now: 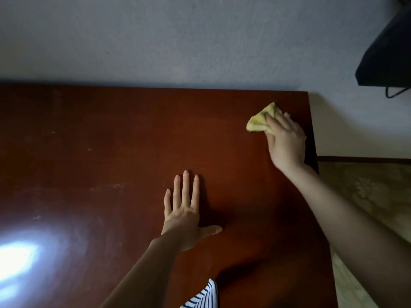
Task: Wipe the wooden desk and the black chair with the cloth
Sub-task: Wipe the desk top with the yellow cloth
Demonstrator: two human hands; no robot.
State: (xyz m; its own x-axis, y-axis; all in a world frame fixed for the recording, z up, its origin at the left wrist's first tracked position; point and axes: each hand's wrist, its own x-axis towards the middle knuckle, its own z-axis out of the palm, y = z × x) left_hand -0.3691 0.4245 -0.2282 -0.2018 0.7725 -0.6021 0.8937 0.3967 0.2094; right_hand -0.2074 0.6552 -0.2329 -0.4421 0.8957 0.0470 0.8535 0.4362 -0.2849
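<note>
R hand (285,138) presses bunched yellow cloth (260,121) onto wooden desk (111,141), far right corner, fingers closed over it. L hand (186,210) flat on desk mid-near, fingers spread, holding nothing. Black chair not in view.

A pale grey-blue wall (178,41) with a rough, slightly mottled finish fills the top of the view, up and away from where the grip sits. In the upper right corner, above and to the right of the grip and well apart from it, a dark, flat-sided object (387,56) hangs against the wall; its kind cannot be told. A thin black cable (394,94) loops just beneath its lower edge. Right of the grip and lower down lies a floor (367,196) with a pale, marbled pattern. A dark skirting strip (364,158) runs where wall meets floor. Well below the grip, at the bottom edge, shows a piece of white cloth with dark blue stripes (204,296).
</note>
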